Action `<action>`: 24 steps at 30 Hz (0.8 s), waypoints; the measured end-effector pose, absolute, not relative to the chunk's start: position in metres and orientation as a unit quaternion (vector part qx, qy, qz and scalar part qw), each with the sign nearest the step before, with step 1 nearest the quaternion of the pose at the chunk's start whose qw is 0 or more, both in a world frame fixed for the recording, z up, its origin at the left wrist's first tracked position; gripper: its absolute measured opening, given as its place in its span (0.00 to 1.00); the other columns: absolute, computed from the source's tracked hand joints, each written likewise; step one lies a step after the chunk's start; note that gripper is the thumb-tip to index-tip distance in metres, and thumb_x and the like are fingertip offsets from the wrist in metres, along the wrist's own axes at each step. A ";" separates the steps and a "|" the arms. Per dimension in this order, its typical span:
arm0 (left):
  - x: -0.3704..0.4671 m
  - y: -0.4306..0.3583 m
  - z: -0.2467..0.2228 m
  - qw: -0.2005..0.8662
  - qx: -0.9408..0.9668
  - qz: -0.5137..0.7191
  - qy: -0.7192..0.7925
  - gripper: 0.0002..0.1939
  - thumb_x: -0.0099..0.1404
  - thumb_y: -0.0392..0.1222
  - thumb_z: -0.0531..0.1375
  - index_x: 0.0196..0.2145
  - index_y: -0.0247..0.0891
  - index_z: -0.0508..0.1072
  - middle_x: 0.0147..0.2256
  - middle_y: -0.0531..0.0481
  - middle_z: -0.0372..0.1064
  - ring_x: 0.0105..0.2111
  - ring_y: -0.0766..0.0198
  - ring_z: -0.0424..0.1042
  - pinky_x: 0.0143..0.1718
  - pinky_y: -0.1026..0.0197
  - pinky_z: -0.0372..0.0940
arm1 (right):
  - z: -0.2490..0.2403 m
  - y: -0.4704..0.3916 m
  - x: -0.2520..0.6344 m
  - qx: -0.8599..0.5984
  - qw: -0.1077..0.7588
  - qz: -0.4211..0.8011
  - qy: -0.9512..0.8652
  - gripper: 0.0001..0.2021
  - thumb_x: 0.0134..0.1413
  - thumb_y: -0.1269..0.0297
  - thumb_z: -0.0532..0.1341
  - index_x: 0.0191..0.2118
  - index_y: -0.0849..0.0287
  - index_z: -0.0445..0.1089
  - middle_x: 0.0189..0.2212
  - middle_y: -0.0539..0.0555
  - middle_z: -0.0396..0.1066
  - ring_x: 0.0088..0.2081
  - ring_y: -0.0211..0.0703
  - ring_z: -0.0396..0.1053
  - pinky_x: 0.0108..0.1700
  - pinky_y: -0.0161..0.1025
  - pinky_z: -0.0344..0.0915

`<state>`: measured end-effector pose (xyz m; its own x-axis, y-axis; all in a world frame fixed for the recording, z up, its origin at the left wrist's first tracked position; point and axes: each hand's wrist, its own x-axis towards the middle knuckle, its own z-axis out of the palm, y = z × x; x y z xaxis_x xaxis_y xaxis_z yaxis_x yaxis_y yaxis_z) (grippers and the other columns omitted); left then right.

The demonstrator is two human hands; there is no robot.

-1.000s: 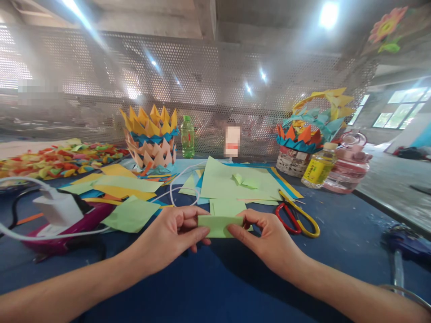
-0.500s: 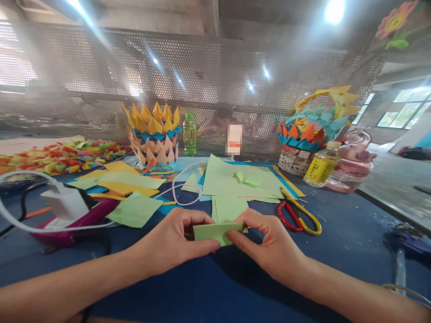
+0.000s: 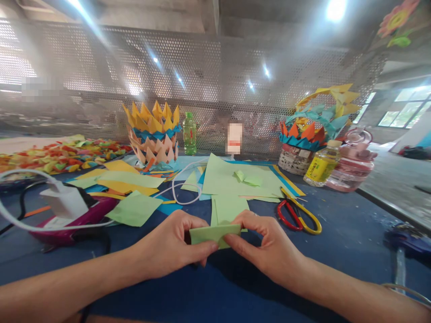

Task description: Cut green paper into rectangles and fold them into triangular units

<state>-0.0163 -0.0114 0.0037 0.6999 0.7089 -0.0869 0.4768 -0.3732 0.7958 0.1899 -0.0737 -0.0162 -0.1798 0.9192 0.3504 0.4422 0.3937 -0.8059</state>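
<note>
A small folded piece of light green paper [image 3: 215, 232] is held up just above the blue table, its folded edge along the top. My left hand [image 3: 183, 240] grips its left end between thumb and fingers. At the other end my right hand [image 3: 257, 237] pinches it, thumb on the near face. Just behind lie green paper strips [image 3: 232, 208], partly hidden by the held piece. Further back, large green sheets [image 3: 222, 177] lie over blue and yellow ones, with two small folded green pieces [image 3: 249, 179] on top.
Scissors [image 3: 301, 215] with red and yellow handles lie on the right, near a yellow-labelled bottle [image 3: 322, 163] and a pink bottle [image 3: 352, 168]. Paper crowns [image 3: 153, 134] stand at the back left. A purple power strip [image 3: 81, 222] with a white charger and cables sits left.
Both hands have shifted very slightly left with the green paper. The paper is still held at both ends, and the things around it stay put.
</note>
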 end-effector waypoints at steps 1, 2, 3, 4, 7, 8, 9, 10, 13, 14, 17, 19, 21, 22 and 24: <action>-0.016 -0.011 0.004 0.424 0.819 0.133 0.364 0.16 0.61 0.46 0.60 0.20 0.35 0.73 0.19 0.54 0.71 0.20 0.70 0.64 0.22 0.70 0.56 | -0.016 -0.074 0.190 -0.477 0.424 0.290 -0.713 0.05 0.56 0.66 0.63 0.30 0.58 0.74 0.28 0.48 0.73 0.32 0.38 0.68 0.39 0.34 0.62; -0.016 -0.012 0.005 0.423 0.819 0.131 0.366 0.15 0.61 0.46 0.60 0.20 0.35 0.73 0.19 0.54 0.71 0.20 0.70 0.64 0.22 0.70 0.55 | -0.016 -0.075 0.189 -0.478 0.419 0.303 -0.710 0.03 0.55 0.66 0.64 0.31 0.58 0.75 0.29 0.48 0.73 0.33 0.38 0.68 0.39 0.34 0.62; -0.016 -0.012 0.006 0.424 0.818 0.129 0.367 0.15 0.61 0.46 0.60 0.21 0.35 0.73 0.19 0.54 0.71 0.20 0.70 0.63 0.22 0.70 0.55 | -0.016 -0.076 0.189 -0.479 0.414 0.317 -0.707 0.03 0.54 0.65 0.65 0.33 0.58 0.75 0.30 0.48 0.73 0.34 0.39 0.69 0.39 0.34 0.62; -0.016 -0.013 0.006 0.427 0.816 0.128 0.368 0.15 0.61 0.46 0.60 0.21 0.35 0.73 0.19 0.54 0.71 0.20 0.70 0.63 0.22 0.70 0.55 | -0.016 -0.076 0.188 -0.480 0.409 0.328 -0.703 0.04 0.52 0.65 0.66 0.34 0.58 0.75 0.30 0.48 0.74 0.34 0.39 0.69 0.38 0.34 0.63; -0.015 -0.014 0.008 0.437 0.814 0.123 0.363 0.14 0.61 0.46 0.60 0.22 0.35 0.73 0.20 0.54 0.71 0.20 0.70 0.63 0.22 0.71 0.55 | -0.015 -0.077 0.186 -0.482 0.406 0.344 -0.696 0.05 0.51 0.66 0.66 0.34 0.59 0.75 0.30 0.49 0.73 0.32 0.38 0.68 0.36 0.33 0.63; -0.015 -0.014 0.008 0.438 0.815 0.123 0.360 0.15 0.61 0.47 0.60 0.21 0.35 0.73 0.19 0.54 0.70 0.20 0.71 0.62 0.22 0.70 0.54 | -0.015 -0.077 0.186 -0.480 0.407 0.350 -0.694 0.04 0.51 0.66 0.66 0.34 0.60 0.74 0.30 0.48 0.73 0.32 0.38 0.67 0.36 0.33 0.63; -0.015 -0.015 0.008 0.439 0.816 0.122 0.357 0.15 0.61 0.47 0.60 0.21 0.35 0.73 0.19 0.54 0.70 0.20 0.71 0.62 0.21 0.70 0.54 | -0.014 -0.077 0.185 -0.477 0.409 0.358 -0.690 0.05 0.51 0.66 0.66 0.35 0.60 0.74 0.30 0.48 0.73 0.32 0.37 0.67 0.36 0.32 0.63; -0.015 -0.015 0.008 0.439 0.817 0.122 0.354 0.16 0.61 0.47 0.60 0.21 0.35 0.73 0.19 0.54 0.69 0.19 0.71 0.61 0.21 0.70 0.54 | -0.014 -0.077 0.185 -0.474 0.411 0.367 -0.687 0.05 0.51 0.67 0.66 0.35 0.60 0.74 0.30 0.48 0.73 0.32 0.37 0.67 0.36 0.32 0.63; -0.016 -0.015 0.007 0.438 0.819 0.121 0.350 0.15 0.61 0.47 0.60 0.21 0.35 0.73 0.19 0.54 0.69 0.19 0.71 0.61 0.21 0.70 0.54 | -0.014 -0.077 0.185 -0.467 0.413 0.392 -0.677 0.05 0.51 0.67 0.66 0.36 0.60 0.73 0.29 0.47 0.72 0.32 0.36 0.66 0.36 0.32 0.62; -0.016 -0.015 0.008 0.437 0.819 0.120 0.351 0.15 0.61 0.47 0.60 0.21 0.35 0.73 0.19 0.54 0.69 0.19 0.70 0.62 0.21 0.70 0.54 | -0.014 -0.077 0.185 -0.467 0.411 0.396 -0.675 0.06 0.51 0.67 0.66 0.36 0.60 0.73 0.29 0.47 0.71 0.31 0.36 0.65 0.36 0.31 0.62; -0.016 -0.015 0.008 0.432 0.823 0.115 0.351 0.16 0.62 0.47 0.60 0.22 0.35 0.73 0.19 0.54 0.69 0.20 0.70 0.63 0.22 0.70 0.55 | -0.013 -0.077 0.186 -0.468 0.407 0.393 -0.679 0.07 0.52 0.68 0.65 0.38 0.58 0.73 0.29 0.46 0.71 0.31 0.36 0.64 0.35 0.31 0.62; -0.015 -0.016 0.008 0.430 0.824 0.119 0.349 0.15 0.62 0.47 0.60 0.22 0.35 0.72 0.19 0.54 0.70 0.20 0.70 0.63 0.22 0.70 0.55 | -0.013 -0.077 0.188 -0.466 0.406 0.387 -0.684 0.07 0.52 0.68 0.65 0.38 0.58 0.72 0.30 0.46 0.71 0.32 0.36 0.65 0.35 0.32 0.62; -0.014 -0.015 0.009 0.429 0.823 0.127 0.351 0.15 0.61 0.47 0.60 0.22 0.36 0.72 0.20 0.54 0.71 0.20 0.69 0.65 0.22 0.70 0.56 | -0.011 -0.076 0.189 -0.464 0.407 0.380 -0.689 0.06 0.52 0.68 0.65 0.38 0.58 0.72 0.30 0.47 0.72 0.33 0.37 0.66 0.37 0.33 0.63; -0.014 -0.014 0.009 0.426 0.822 0.131 0.355 0.15 0.61 0.48 0.60 0.22 0.36 0.72 0.20 0.54 0.71 0.20 0.69 0.65 0.22 0.70 0.57 | -0.011 -0.075 0.189 -0.464 0.410 0.376 -0.690 0.06 0.52 0.68 0.65 0.37 0.58 0.72 0.30 0.47 0.72 0.33 0.37 0.66 0.38 0.33 0.64; -0.014 -0.013 0.009 0.422 0.819 0.139 0.363 0.15 0.61 0.48 0.61 0.23 0.36 0.71 0.20 0.54 0.71 0.21 0.68 0.67 0.23 0.70 0.58 | -0.010 -0.073 0.190 -0.463 0.421 0.366 -0.689 0.06 0.52 0.69 0.66 0.37 0.58 0.71 0.30 0.48 0.72 0.34 0.38 0.68 0.40 0.34 0.65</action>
<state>-0.0138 -0.0127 0.0092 0.6976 0.7121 -0.0795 0.4783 -0.3803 0.7916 0.1902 -0.0728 -0.0096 -0.2173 0.9458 0.2411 0.3294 0.3036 -0.8940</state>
